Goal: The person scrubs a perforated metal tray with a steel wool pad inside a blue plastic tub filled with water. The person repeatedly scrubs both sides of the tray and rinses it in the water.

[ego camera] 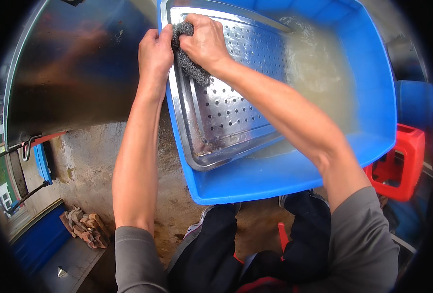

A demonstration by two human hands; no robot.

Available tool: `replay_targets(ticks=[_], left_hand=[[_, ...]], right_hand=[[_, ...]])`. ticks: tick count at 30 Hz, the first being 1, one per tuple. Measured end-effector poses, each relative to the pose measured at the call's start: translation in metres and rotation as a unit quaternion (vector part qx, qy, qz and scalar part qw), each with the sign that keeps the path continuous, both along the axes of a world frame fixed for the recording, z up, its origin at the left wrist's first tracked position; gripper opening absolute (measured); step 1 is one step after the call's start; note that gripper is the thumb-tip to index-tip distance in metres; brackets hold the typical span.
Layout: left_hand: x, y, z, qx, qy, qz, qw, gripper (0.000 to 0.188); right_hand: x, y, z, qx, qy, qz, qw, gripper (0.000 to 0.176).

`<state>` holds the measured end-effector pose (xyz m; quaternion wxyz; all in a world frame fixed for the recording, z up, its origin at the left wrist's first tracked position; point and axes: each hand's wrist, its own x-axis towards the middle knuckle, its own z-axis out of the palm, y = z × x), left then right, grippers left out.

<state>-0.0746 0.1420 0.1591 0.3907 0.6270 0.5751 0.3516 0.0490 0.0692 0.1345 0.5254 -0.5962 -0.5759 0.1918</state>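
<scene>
A perforated stainless steel tray (225,121) leans in a blue plastic tub (260,185), its right part dipping into cloudy water (322,84). My left hand (156,49) grips the tray's left rim near the top, thumb up and the other fingers hidden. In my right hand (205,42) is a dark grey scouring pad (194,69), pressed against the tray just inside that same rim. The pad hangs down past my fingers over the tray's left border. Brownish residue shows at the tray's lower left corner. Both hands are close together.
A large dark metal panel (73,73) stands left of the tub. A red plastic stool (408,164) is at the right, near a blue container (416,99). Broken bricks (84,227) are piled at the lower left. My legs (209,245) are just below the tub.
</scene>
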Motion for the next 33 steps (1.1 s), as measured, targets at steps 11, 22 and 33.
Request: replay_targets(ticks=[11,22,33], left_hand=[[-0.002,-0.011,0.012,-0.051,-0.017,0.015,0.998,0.042],[-0.011,-0.078,0.025,0.021,0.197,-0.002,0.980,0.048],[-0.011,-0.080,0.019,-0.008,0.124,0.022,0.992,0.043]], right_hand=[[0.004,0.069,0.007,-0.021,0.024,-0.074,0.997,0.029],[0.117,-0.017,-0.093,-0.026,-0.048,-0.010,0.998,0.026],[0.248,-0.124,-0.176,-0.371,-0.109,-0.305,0.870,0.061]])
